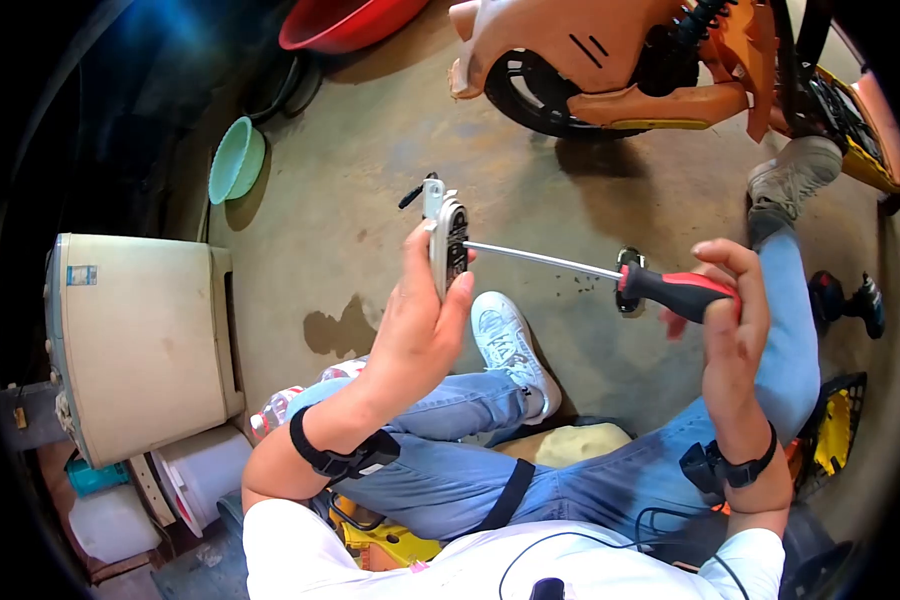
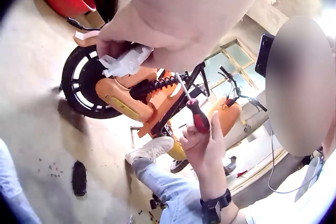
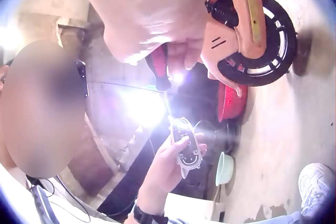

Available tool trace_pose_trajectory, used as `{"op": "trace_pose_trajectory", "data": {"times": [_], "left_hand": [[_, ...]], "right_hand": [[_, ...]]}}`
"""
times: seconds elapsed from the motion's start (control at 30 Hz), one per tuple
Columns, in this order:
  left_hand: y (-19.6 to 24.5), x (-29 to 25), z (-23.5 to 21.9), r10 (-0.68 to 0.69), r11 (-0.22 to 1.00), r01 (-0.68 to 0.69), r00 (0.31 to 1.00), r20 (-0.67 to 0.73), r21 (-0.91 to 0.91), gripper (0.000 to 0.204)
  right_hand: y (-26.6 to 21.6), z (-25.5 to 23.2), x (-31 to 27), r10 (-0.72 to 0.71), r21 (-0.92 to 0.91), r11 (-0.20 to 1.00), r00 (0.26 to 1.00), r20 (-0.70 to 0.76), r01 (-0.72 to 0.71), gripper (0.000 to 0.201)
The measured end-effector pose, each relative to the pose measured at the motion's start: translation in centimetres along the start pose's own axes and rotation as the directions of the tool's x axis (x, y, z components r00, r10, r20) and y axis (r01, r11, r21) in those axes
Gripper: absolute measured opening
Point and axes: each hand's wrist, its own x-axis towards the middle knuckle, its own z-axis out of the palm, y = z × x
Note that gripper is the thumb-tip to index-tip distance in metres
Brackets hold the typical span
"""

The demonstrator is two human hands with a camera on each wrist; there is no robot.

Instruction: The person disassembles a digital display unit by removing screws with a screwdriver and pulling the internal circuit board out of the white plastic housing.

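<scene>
An oval part with a white plastic housing and dark face [image 1: 455, 238] is raised in front of the body. My left hand [image 1: 405, 325] grips it by its edges, thumb on the near side. A short black cable [image 1: 410, 196] sticks out beyond its far end. My right hand [image 1: 735, 320] holds a screwdriver [image 1: 682, 291] by the butt of its red-and-black handle. The steel shaft points left, its tip right at the dark face. In the right wrist view the housing [image 3: 187, 150] faces the camera; the left wrist view shows its translucent back [image 2: 126, 62].
A dark oval piece [image 2: 79, 178] lies on the floor near several tiny scattered bits [image 1: 576, 287]. An orange scooter [image 1: 610, 80] stands ahead. A power drill [image 1: 850, 302] lies at the right, a cream appliance [image 1: 145, 345] stands left. Red [image 1: 340, 25] and mint [image 1: 237, 162] basins stand farther off.
</scene>
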Motion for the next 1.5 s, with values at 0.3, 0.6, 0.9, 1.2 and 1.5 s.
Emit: {"op": "trace_pose_trajectory", "data": {"times": [0.3, 0.6, 0.9, 1.2, 1.5], "left_hand": [[-1.0, 0.1, 0.2, -0.075, 0.988, 0.088, 0.992, 0.102, -0.129, 0.050], [-1.6, 0.4, 0.1, -0.048, 0.986, 0.054, 0.998, 0.043, -0.156, 0.047], [-0.7, 0.3, 0.1, -0.066, 0.986, 0.078, 0.994, 0.083, -0.149, 0.045], [-3.5, 0.9, -0.3, -0.009, 0.975, 0.034, 0.994, 0.113, -0.221, 0.056], [0.7, -0.1, -0.4, -0.116, 0.991, 0.125, 0.982, 0.148, -0.051, 0.052]], "right_hand": [[0.3, -0.2, 0.2, 0.050, -0.111, 0.993, 0.999, 0.003, -0.049, 0.035], [2.3, 0.0, 0.8, -0.081, 0.003, 0.997, 0.989, 0.125, 0.081, 0.048], [0.3, -0.3, 0.6, 0.186, -0.052, 0.982, 0.980, 0.069, -0.182, 0.035], [0.6, -0.4, 0.5, 0.168, -0.177, 0.973, 0.979, 0.118, -0.146, 0.040], [2.3, 0.2, 0.4, -0.106, -0.003, 0.994, 0.986, 0.130, 0.107, 0.049]]}}
